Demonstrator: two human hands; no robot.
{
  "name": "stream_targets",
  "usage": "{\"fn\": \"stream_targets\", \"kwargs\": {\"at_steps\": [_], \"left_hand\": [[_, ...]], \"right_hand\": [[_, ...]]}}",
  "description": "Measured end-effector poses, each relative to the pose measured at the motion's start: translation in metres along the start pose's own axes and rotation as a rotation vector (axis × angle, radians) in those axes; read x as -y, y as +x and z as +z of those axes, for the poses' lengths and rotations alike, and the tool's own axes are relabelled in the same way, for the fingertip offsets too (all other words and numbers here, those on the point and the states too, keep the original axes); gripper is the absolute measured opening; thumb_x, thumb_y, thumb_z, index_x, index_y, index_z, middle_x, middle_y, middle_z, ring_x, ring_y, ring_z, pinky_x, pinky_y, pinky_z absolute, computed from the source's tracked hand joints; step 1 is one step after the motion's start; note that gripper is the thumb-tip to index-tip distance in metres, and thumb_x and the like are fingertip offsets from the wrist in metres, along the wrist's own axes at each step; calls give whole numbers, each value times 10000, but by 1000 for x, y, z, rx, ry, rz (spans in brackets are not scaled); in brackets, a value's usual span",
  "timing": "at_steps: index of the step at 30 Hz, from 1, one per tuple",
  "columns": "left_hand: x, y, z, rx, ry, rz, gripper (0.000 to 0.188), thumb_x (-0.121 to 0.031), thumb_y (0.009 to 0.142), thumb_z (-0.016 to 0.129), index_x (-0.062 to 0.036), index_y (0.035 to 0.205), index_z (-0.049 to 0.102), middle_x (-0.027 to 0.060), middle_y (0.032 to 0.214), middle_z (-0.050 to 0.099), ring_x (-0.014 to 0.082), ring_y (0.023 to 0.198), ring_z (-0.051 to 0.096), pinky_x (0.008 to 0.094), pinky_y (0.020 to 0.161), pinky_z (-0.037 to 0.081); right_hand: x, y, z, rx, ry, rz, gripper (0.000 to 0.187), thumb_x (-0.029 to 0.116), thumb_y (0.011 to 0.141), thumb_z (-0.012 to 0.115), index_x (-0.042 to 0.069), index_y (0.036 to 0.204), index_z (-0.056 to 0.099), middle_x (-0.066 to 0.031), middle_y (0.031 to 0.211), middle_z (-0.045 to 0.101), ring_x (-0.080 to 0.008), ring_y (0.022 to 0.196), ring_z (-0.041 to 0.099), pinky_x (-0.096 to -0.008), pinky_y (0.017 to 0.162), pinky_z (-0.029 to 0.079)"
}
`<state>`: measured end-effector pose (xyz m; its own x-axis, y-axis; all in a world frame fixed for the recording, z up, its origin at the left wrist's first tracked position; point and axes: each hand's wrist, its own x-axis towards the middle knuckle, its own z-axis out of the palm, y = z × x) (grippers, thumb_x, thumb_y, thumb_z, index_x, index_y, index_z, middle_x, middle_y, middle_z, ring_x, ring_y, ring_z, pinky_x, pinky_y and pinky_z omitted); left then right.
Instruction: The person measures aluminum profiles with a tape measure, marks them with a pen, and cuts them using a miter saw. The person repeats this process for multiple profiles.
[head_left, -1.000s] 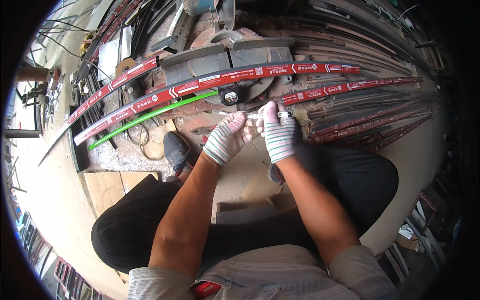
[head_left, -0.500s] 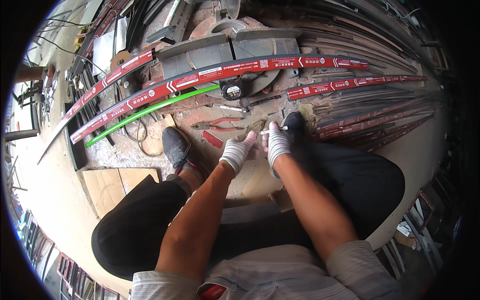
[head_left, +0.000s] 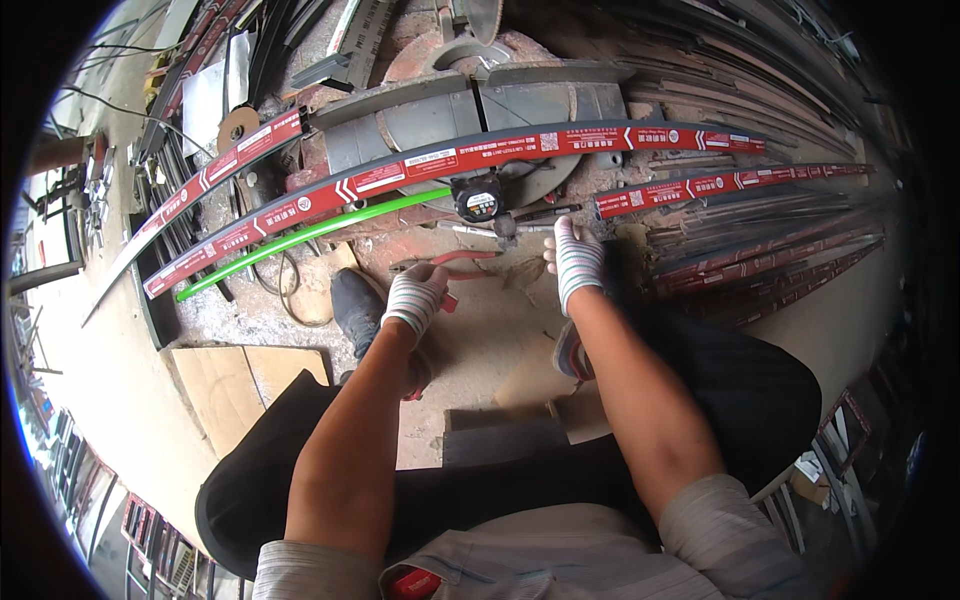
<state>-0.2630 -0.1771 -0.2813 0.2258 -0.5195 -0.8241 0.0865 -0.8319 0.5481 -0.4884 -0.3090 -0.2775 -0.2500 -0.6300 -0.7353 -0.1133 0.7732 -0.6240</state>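
Observation:
My left hand (head_left: 414, 297), in a striped glove with bare fingertips, hovers by red-handled pliers (head_left: 468, 256) on the floor. Its fingers are curled in, and whatever lies between them is hidden. Farther right, my right hand (head_left: 578, 264) wears a matching glove and reaches forward, fingers apart, with nothing visible in them. Ahead of it lies a dark marker-like stick (head_left: 548, 212). A black tape measure (head_left: 478, 198) sits beyond, its green blade (head_left: 320, 234) drawn out to the left along a long red-labelled metal strip (head_left: 440, 160). A small red scrap (head_left: 449, 303) shows beside my left hand.
Behind the long strip stands a saw base with a grey metal fence (head_left: 555, 75). Another red-labelled strip (head_left: 690, 188) lies at the right, above stacked profiles (head_left: 770, 240). Cardboard (head_left: 225, 385) lies at the left, near my shoe (head_left: 355, 308).
My hands were close together around a white pen-like stick; now they are apart, left hand moved left, right hand forward and right. The white stick no longer shows in my right hand.

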Motion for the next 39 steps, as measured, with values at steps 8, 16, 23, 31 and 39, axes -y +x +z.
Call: {"fn": "stream_targets", "kwargs": {"at_steps": [8, 16, 23, 31, 39], "left_hand": [[-41, 16, -43, 110, 521, 188, 442, -396, 965, 621, -5, 1125, 751, 222, 970, 758, 333, 916, 741, 412, 877, 551], [-97, -18, -78, 172, 1048, 287, 451, -422, 953, 607, -25, 1107, 754, 238, 1002, 751, 392, 969, 727, 443, 913, 558], [-116, -53, -125, 285, 1344, 242, 481, -447, 938, 563, -41, 1121, 744, 239, 1068, 738, 429, 1046, 695, 479, 945, 537], [-143, -91, -186, 228, 1460, 242, 523, -511, 963, 544, -52, 1138, 723, 227, 1090, 736, 419, 1056, 690, 495, 959, 529], [-113, -82, -259, -232, 1303, 471, 453, -374, 935, 679, -33, 1233, 672, 244, 1088, 704, 421, 1020, 682, 487, 929, 538]], "right_hand": [[80, -21, 36, -200, -610, -1283, 470, 288, 868, 769, 82, 1261, 614, -153, 1098, 644, -330, 1033, 634, -445, 923, 528], [57, -28, 80, 156, -1326, -1538, 794, 284, 767, 823, 35, 1443, 488, -154, 1389, 522, -333, 1311, 490, -504, 1035, 444], [64, -52, 72, 468, -1223, -1470, 669, 278, 754, 804, 26, 1312, 535, -190, 1189, 573, -374, 1158, 565, -493, 950, 512], [11, -65, 28, 1105, -1201, -650, 482, 330, 789, 737, -13, 1121, 672, -206, 926, 719, -344, 886, 703, -411, 826, 562], [-13, -57, -7, 836, -1391, -655, 579, 358, 835, 726, 4, 1272, 588, -253, 1217, 618, -411, 1173, 612, -470, 1048, 496]]}}
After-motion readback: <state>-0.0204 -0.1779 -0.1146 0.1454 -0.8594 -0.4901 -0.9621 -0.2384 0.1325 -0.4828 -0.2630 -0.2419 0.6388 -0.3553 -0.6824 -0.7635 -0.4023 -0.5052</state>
